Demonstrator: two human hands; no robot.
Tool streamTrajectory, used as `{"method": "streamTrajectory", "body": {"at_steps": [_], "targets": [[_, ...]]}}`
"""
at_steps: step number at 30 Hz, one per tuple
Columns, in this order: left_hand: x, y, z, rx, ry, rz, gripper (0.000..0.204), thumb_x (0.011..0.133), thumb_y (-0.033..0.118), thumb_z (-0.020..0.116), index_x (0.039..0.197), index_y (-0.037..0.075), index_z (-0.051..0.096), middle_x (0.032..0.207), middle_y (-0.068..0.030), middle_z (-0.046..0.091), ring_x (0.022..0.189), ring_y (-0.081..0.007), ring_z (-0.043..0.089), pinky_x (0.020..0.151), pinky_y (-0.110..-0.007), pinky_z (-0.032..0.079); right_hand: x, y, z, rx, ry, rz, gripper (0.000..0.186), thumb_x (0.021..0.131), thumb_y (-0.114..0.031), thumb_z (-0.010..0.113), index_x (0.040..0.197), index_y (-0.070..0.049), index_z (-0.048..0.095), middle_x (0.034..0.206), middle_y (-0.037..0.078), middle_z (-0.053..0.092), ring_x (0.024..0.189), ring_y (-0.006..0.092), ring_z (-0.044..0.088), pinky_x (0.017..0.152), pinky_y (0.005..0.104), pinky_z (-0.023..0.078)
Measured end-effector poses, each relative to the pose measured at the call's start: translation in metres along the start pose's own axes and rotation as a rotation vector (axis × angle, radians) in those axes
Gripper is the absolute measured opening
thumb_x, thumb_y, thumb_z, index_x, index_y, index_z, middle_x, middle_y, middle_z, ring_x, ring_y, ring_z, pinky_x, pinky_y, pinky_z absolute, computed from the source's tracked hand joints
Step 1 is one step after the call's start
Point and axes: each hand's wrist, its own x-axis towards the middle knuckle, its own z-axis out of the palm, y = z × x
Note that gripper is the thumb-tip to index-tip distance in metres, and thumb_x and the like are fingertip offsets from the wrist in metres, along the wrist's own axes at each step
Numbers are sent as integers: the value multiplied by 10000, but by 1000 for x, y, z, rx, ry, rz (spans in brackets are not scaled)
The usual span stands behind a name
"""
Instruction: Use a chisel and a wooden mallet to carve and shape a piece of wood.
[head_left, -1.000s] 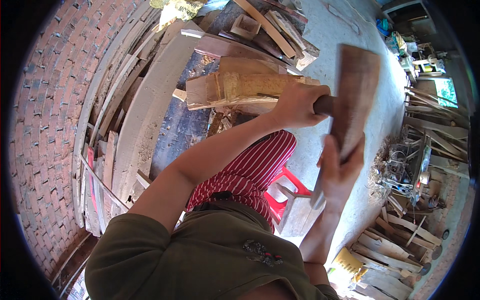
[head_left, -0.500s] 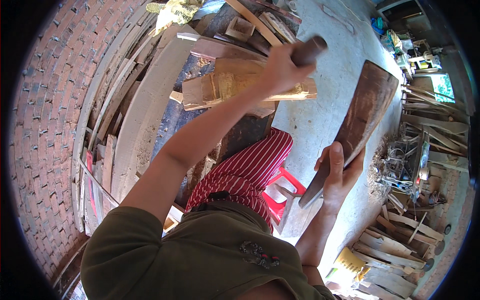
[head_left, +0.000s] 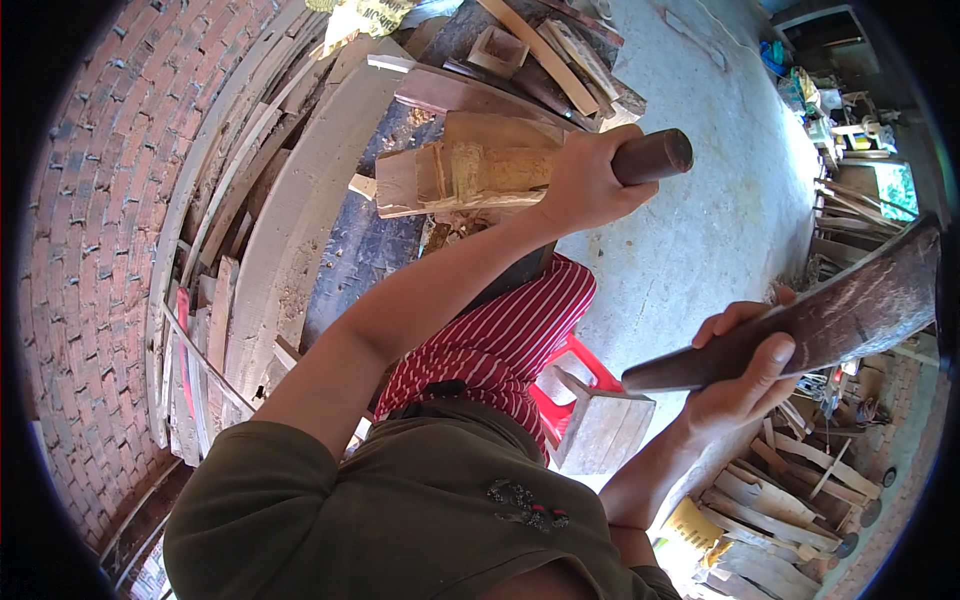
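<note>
My left hand (head_left: 590, 185) is closed round a dark, round tool handle (head_left: 660, 155), over the right end of a roughly carved, pale yellow wooden block (head_left: 470, 175); the rest of that tool is hidden. The block lies across other boards on a cluttered work surface. My right hand (head_left: 740, 375) grips a long, dark brown wooden club (head_left: 865, 300) near its narrow end, its broad end raised out to the right, apart from the left hand's tool.
Long planks (head_left: 265, 250) stand along a brick wall (head_left: 95, 250) on the left. A red plastic stool (head_left: 600, 365) is by my striped knee. Concrete floor (head_left: 700, 220) lies beyond; scrap wood (head_left: 770, 510) and a yellow bucket (head_left: 690, 530) are at right.
The club has swung from upright out to the right and tilted toward horizontal, turning in my right hand. My left hand rose, then came back down slightly, still holding the handle.
</note>
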Motion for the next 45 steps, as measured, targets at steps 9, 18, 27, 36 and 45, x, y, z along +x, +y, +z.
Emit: {"method": "streamTrajectory", "body": {"at_steps": [9, 18, 27, 36, 45], "targets": [[-6, 2, 9, -7, 58, 83, 265, 673, 187, 794, 866, 101, 634, 669, -131, 630, 646, -344, 656, 590, -421, 506, 0, 0, 13, -95, -92, 82, 372, 1000, -204, 569, 1262, 28, 443, 671, 68, 561, 517, 127, 511, 474, 261, 424], [42, -29, -11, -109, 182, -251, 237, 740, 178, 754, 868, -3, 671, 647, -115, 650, 564, -196, 625, 545, -361, 479, -13, 20, 10, -226, -296, 413, 398, 931, -260, 708, 1151, 10, 515, 724, 29, 571, 550, 87, 503, 500, 242, 426], [25, -12, 4, -156, 175, -49, 204, 734, 160, 740, 850, 17, 651, 622, -89, 613, 545, -156, 583, 543, -334, 466, -22, 40, -7, -148, -212, 423, 387, 959, -278, 650, 1174, 9, 504, 643, 40, 537, 493, 107, 512, 442, 257, 435], [-2, -6, 34, 1, 26, 136, 245, 679, 161, 818, 815, 77, 632, 655, -112, 613, 584, -290, 633, 552, -367, 473, 7, -1, 1, 20, -42, 93, 531, 953, -316, 657, 1279, 53, 458, 698, 95, 577, 556, 133, 536, 501, 266, 425], [14, -6, 27, -24, 46, 11, 242, 709, 197, 772, 855, 59, 638, 665, -128, 654, 602, -298, 664, 565, -389, 509, 0, 22, 8, -143, -199, 333, 446, 918, -265, 734, 1171, 17, 498, 805, 47, 586, 551, 88, 514, 503, 231, 429]]}}
